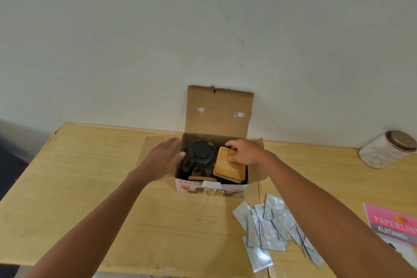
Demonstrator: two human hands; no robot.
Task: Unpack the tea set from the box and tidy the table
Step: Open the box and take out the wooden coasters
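An open cardboard box (209,189) stands at the table's far middle, its lid flap upright against the wall. Inside sit a glass teapot with a black lid (200,153) on the left and a square wooden tray (229,166) on the right. My right hand (244,152) grips the far edge of the wooden tray, fingers curled over it. My left hand (163,157) lies open and flat on the box's left flap, thumb near the teapot lid. Whatever lies lower in the box is hidden.
Several silver foil sachets (270,230) lie scattered at the front right. A pink receipt book (392,225) lies at the right edge. A white jar with a brown lid (383,149) lies on its side at the far right. The wooden table (79,187) ends left and front.
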